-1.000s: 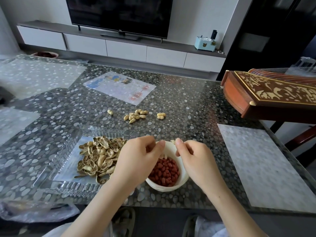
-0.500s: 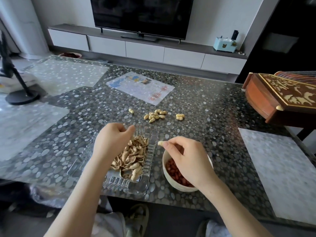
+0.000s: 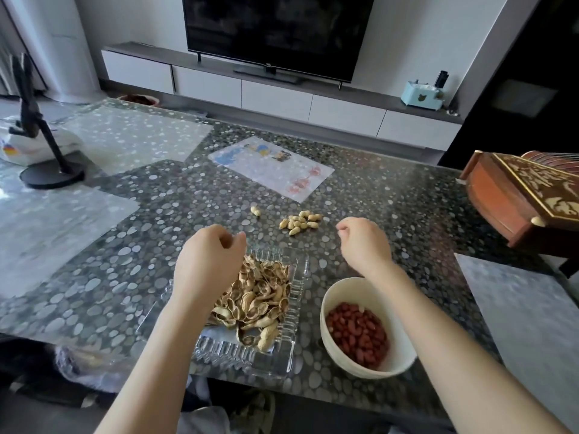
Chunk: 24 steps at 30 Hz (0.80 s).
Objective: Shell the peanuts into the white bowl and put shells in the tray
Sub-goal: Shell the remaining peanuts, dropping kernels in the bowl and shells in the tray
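Note:
A clear glass tray (image 3: 244,355) near the table's front edge holds a heap of empty peanut shells (image 3: 260,296). To its right stands the white bowl (image 3: 332,296) with red peanut kernels (image 3: 357,333) in it. A small pile of unshelled peanuts (image 3: 300,221) lies farther back, with a single peanut (image 3: 255,210) to its left. My left hand (image 3: 208,264) hovers over the tray's far left part, fingers loosely curled, nothing visible in it. My right hand (image 3: 365,245) is beyond the bowl, just right of the pile, fingers curled downward and hiding whatever they touch.
A carved wooden instrument (image 3: 526,195) juts in at the right edge. A printed sheet (image 3: 272,167) lies behind the peanuts. A black stand (image 3: 51,173) sits at the far left. A pale mat (image 3: 526,308) covers the table's right side.
Both hands left the bowl. The left hand went over the tray and stays there. The right hand, which pinched a pale piece over the bowl, has reached forward beside the peanut pile.

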### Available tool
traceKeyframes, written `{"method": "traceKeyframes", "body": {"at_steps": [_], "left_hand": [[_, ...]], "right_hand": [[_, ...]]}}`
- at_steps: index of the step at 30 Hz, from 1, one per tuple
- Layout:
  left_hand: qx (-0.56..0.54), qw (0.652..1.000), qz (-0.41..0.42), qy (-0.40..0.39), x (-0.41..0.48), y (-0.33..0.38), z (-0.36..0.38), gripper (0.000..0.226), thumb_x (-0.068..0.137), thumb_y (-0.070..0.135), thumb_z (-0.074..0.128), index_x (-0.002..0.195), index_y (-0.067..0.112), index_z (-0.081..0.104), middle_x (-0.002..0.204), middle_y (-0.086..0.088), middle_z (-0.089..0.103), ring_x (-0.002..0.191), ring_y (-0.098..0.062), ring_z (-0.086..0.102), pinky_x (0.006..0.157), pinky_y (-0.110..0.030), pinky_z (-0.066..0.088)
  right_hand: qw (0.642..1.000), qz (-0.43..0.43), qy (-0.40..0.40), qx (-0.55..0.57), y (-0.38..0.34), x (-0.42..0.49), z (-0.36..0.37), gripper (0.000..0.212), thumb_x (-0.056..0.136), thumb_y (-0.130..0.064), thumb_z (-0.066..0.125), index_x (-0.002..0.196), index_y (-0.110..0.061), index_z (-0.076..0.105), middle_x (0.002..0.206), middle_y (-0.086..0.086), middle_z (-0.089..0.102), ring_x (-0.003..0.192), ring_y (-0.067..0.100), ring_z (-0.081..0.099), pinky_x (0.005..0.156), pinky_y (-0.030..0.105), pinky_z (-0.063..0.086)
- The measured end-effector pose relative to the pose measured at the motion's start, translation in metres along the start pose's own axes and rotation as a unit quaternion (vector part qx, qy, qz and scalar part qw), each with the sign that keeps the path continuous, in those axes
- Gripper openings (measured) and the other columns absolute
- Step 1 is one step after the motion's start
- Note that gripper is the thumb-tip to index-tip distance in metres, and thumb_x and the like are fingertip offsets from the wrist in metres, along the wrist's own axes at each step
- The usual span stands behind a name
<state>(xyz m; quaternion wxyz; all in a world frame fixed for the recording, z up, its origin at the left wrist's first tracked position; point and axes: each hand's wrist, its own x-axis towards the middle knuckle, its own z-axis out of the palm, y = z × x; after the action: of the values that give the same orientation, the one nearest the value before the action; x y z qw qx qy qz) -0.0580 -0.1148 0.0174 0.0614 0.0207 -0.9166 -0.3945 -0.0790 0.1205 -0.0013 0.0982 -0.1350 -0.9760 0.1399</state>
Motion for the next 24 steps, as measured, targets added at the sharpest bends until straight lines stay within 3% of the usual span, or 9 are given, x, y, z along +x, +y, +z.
{"method": "traceKeyframes", "body": {"at_steps": [4,9,14,16,19,21,24], "left_hand": [[-0.021,1.000,0.010,0.017,0.004,0.007,0.003,0.038,0.093,0.029,0.051,0.060,0.015,0.039,0.054,0.000,0.045,0.048,-0.016,0.037,0.048,-0.025,0.027],[-0.020,0.999,0.028,0.017,0.008,0.014,0.007,0.038,0.094,0.028,0.050,0.061,0.014,0.038,0.053,0.001,0.041,0.049,-0.016,0.035,0.047,-0.027,0.025],[-0.025,0.999,0.046,0.006,0.006,0.019,0.011,0.035,0.094,0.029,0.050,0.064,0.013,0.043,0.054,0.002,0.043,0.049,-0.015,0.037,0.048,-0.026,0.026],[-0.024,0.998,0.055,0.000,0.005,0.020,0.012,0.033,0.094,0.027,0.050,0.065,0.013,0.046,0.055,0.003,0.044,0.048,-0.013,0.038,0.047,-0.025,0.026],[-0.040,0.996,0.073,-0.023,0.000,0.025,0.012,0.026,0.095,0.027,0.050,0.072,0.015,0.051,0.058,0.006,0.047,0.049,-0.010,0.039,0.045,-0.021,0.027],[-0.065,0.992,0.097,-0.043,-0.007,0.029,0.014,0.026,0.095,0.030,0.050,0.075,0.014,0.051,0.059,0.005,0.047,0.049,-0.010,0.038,0.042,-0.016,0.027],[-0.114,0.980,0.143,-0.080,-0.021,0.035,0.018,0.028,0.096,0.035,0.048,0.080,0.013,0.055,0.060,0.003,0.049,0.047,-0.007,0.037,0.044,-0.015,0.032]], "right_hand": [[0.996,0.068,-0.053,-0.016,0.028,0.046,0.014,0.016,0.094,-0.019,0.056,0.109,-0.014,0.062,0.122,0.009,0.058,0.108,0.028,0.056,0.080,0.031,0.041],[0.996,0.059,-0.072,-0.007,0.030,0.064,0.023,0.018,0.094,-0.024,0.057,0.105,-0.010,0.059,0.114,0.009,0.062,0.105,0.027,0.056,0.083,0.033,0.044],[0.992,0.071,-0.097,-0.033,0.031,0.067,0.029,0.024,0.095,-0.025,0.057,0.082,-0.006,0.064,0.085,0.010,0.065,0.091,0.028,0.060,0.071,0.029,0.041],[0.993,0.071,-0.094,0.013,0.031,0.060,0.026,0.030,0.094,-0.024,0.058,0.079,0.000,0.067,0.076,0.014,0.064,0.089,0.030,0.061,0.070,0.030,0.042],[0.985,0.026,-0.073,0.153,0.024,0.035,0.008,0.033,0.094,-0.020,0.059,0.095,0.011,0.067,0.094,0.017,0.070,0.095,0.017,0.061,0.078,0.026,0.042],[0.976,-0.021,-0.057,0.210,0.012,0.009,-0.010,0.025,0.093,-0.021,0.061,0.091,0.002,0.071,0.087,0.006,0.072,0.082,0.006,0.059,0.073,0.021,0.040],[0.954,-0.072,-0.044,0.289,-0.004,-0.039,-0.033,0.016,0.091,-0.025,0.063,0.078,-0.018,0.070,0.068,-0.006,0.067,0.064,0.007,0.059,0.064,0.024,0.047]]}}
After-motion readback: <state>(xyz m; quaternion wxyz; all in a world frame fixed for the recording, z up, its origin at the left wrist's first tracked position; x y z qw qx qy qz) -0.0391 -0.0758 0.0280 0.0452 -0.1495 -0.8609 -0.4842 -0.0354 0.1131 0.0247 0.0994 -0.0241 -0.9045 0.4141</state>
